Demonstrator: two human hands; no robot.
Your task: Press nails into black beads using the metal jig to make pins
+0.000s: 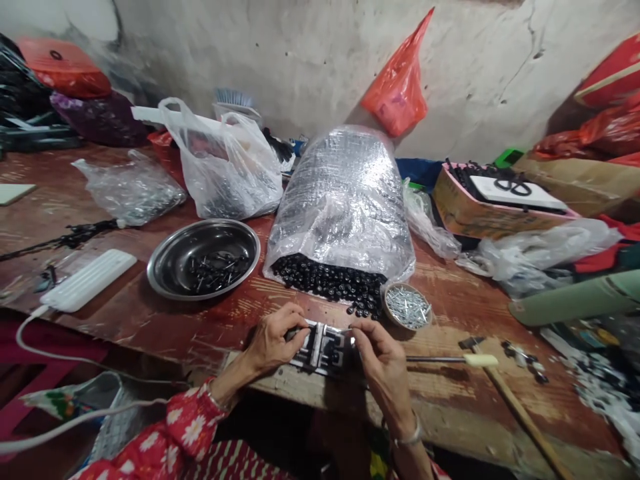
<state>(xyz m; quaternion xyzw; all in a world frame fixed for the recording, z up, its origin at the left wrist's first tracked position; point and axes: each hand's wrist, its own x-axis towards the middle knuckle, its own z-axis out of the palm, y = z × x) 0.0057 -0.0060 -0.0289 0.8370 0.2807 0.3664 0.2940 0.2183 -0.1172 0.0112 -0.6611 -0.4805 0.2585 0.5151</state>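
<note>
A small metal jig point(317, 347) with a raised bar across its middle and black pieces in its slots lies at the table's front edge. At its left side is my left hand point(275, 339), thumb and forefinger closed around a small black piece, mostly hidden. My right hand point(383, 357) pinches a thin silvery piece, too small to name surely, over the jig's upper right corner. Just beyond, black round plastic pieces point(335, 283) spill from a large clear bag point(345, 193). A small bowl point(409, 327) full of silvery screws or nails stands beside them.
Left of the bag is a steel basin point(155, 270) with black parts inside. A white power strip point(90, 280) lies farther left. A screwdriver-like tool with a yellow handle point(481, 361) and a hammer point(520, 407) lie at right. Behind stands a cardboard box point(480, 217).
</note>
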